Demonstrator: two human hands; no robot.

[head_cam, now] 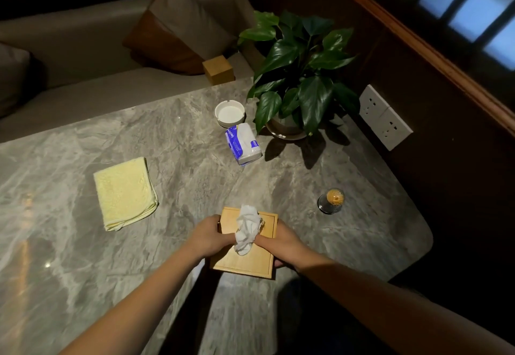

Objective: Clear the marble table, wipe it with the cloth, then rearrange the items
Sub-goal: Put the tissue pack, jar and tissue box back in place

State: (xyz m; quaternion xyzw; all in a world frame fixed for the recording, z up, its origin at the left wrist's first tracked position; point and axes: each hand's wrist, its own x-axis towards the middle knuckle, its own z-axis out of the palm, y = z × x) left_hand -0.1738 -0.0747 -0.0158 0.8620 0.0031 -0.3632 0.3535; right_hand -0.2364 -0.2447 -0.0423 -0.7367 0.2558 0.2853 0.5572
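Observation:
A wooden tissue box (245,262) with a white tissue (248,229) sticking out of its top sits near the front of the grey marble table (83,257). My left hand (210,235) grips the box's left side and my right hand (284,243) grips its right side. A folded yellow cloth (125,193) lies flat to the left. Farther back lie a blue-and-white tissue pack (243,143) and a white ashtray (230,113). A glass toothpick holder (331,201) stands to the right.
A potted green plant (298,81) stands at the table's far right corner. A small wooden box (218,70) rests on the beige sofa (83,48) behind the table, beside cushions. A white wall socket (384,118) is on the dark wall at right.

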